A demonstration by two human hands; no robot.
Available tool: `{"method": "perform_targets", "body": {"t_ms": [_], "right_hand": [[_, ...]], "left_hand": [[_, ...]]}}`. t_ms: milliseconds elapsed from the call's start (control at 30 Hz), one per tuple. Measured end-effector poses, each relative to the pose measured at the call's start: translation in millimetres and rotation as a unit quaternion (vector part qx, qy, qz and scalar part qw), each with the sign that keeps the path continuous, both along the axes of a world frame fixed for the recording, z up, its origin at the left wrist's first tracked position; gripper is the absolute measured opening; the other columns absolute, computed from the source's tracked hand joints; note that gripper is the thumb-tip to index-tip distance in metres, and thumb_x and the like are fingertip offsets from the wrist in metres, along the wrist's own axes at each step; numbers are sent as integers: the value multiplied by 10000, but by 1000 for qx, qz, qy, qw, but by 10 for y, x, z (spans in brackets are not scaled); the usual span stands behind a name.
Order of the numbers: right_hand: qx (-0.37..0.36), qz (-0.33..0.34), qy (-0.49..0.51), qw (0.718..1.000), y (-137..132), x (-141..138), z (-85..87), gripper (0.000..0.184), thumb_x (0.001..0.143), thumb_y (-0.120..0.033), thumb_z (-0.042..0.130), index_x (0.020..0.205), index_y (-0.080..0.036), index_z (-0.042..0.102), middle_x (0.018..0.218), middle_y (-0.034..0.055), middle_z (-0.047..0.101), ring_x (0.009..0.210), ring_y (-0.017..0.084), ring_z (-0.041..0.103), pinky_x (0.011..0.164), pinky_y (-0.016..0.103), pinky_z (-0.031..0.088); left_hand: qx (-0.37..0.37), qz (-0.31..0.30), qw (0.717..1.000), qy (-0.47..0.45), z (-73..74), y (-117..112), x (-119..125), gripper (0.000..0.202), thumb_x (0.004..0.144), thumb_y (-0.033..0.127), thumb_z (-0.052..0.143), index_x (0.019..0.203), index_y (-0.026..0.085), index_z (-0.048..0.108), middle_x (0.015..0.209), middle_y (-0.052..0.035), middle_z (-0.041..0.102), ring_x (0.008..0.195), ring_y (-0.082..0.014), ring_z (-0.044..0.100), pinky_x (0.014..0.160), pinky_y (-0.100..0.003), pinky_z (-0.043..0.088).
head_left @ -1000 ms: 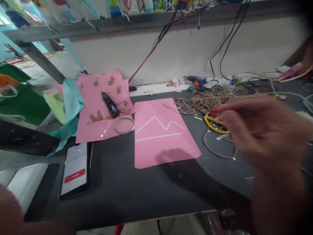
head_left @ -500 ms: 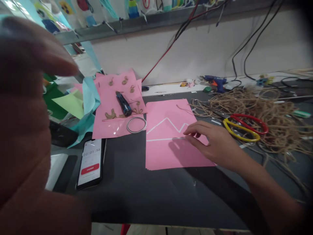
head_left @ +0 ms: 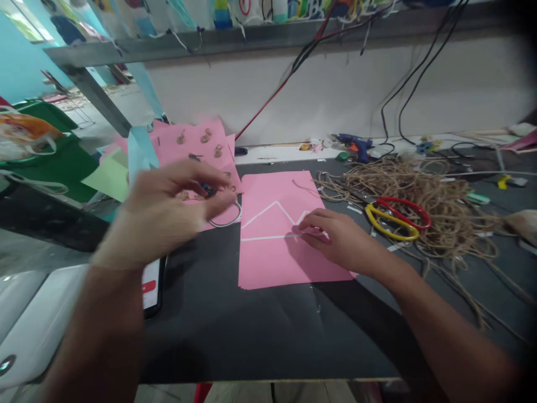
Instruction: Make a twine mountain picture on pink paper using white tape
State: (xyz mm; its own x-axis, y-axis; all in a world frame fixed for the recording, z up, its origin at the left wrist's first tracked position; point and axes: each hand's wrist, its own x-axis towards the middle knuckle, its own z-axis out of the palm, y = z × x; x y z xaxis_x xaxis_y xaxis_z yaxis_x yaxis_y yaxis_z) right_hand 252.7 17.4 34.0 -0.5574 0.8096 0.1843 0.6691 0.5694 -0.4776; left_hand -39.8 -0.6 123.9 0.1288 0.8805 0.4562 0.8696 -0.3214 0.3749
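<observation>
My left hand [head_left: 163, 210] is in the air over the left of the table, smeared by motion. Its fingers are curved, with a gap between thumb and forefinger and nothing visible in it. A pink paper sheet [head_left: 268, 263] lies flat in the middle, bearing a straight white strip [head_left: 266, 238] and a zigzag white strip [head_left: 262, 214]. Over the sheet's right half, my right hand [head_left: 335, 238] has thumb and fingertips drawn close together at the strips. Whatever those fingertips pinch is hidden.
Red-and-yellow-handled scissors [head_left: 392, 226] lie against a heap of brown twine [head_left: 444, 190] on the right. Pink sheets with twine shapes [head_left: 180, 145] stand behind my left hand, a wire ring [head_left: 229, 223] beside them. A phone [head_left: 150, 288] is partly covered. A blue glue gun [head_left: 354, 143] sits behind.
My left hand has moved from close before the camera down and right, over the table. My right hand stays at the same part of the pink sheet. The view has shifted slightly.
</observation>
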Motion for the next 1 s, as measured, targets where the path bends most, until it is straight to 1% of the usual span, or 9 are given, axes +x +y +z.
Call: {"method": "perform_targets", "body": {"t_ms": [67,133,200,267,433,600,700,900,1000], "right_hand": [[-18,2,-21,1000,43,13,43,142,924,-253,577,988,-214,697,1003,69,700,906,204,642,772,321,494],[-25,-1,-32,999,108,27,67,153,925,-270,577,982,-215,707,984,64,710,874,201,644,746,317,489],[-16,-19,-24,999,181,43,57,149,916,-276,589,963,-209,714,952,59,717,832,195,642,724,315,481],[-6,-48,-7,999,235,61,17,133,904,-271,603,931,-207,716,905,51,719,792,187,634,702,311,471],[9,-85,33,996,227,115,-110,139,911,-252,583,941,-211,713,906,35,710,779,169,620,701,302,456],[54,-127,94,986,203,149,-189,186,918,-250,556,1023,-188,696,932,57,719,772,175,639,716,308,485],[60,-154,130,978,224,173,-213,221,921,-231,534,1074,-175,684,979,76,726,819,189,657,742,321,499],[-22,-140,77,987,218,283,-183,193,836,-378,697,864,-188,717,761,24,679,661,151,585,619,283,446],[-50,-140,69,987,219,330,-191,234,764,-400,770,853,-189,719,739,11,671,650,144,574,602,273,433]], "left_hand": [[-45,-4,997,57,-198,85,21,143,845,335,675,881,212,738,919,4,727,911,-224,675,874,-418,548],[-99,2,987,128,-444,167,-3,101,775,344,704,776,249,738,922,-11,744,941,-272,679,880,-444,540],[-158,6,971,180,-657,228,-62,184,749,431,702,754,250,739,942,-59,749,946,-318,683,841,-457,544],[-197,7,958,207,-792,257,-130,288,735,498,682,812,228,746,969,-95,747,956,-337,684,824,-451,543],[-193,-15,962,193,-848,240,-190,377,773,504,664,1009,214,715,1101,-102,721,1047,-319,663,899,-431,521],[-77,-71,989,105,-825,189,-15,258,791,391,713,977,212,701,1174,-90,674,1088,-282,645,978,-416,505],[-7,-129,988,83,-878,178,105,268,792,331,727,1003,171,684,1165,-108,666,1073,-272,653,969,-414,514],[61,-168,980,93,-1078,244,168,234,812,263,711,1008,138,685,1114,-117,686,1039,-259,671,887,-393,533],[77,-178,977,86,-1146,280,154,227,799,253,719,985,125,699,1072,-116,693,991,-257,682,852,-394,542]]}}
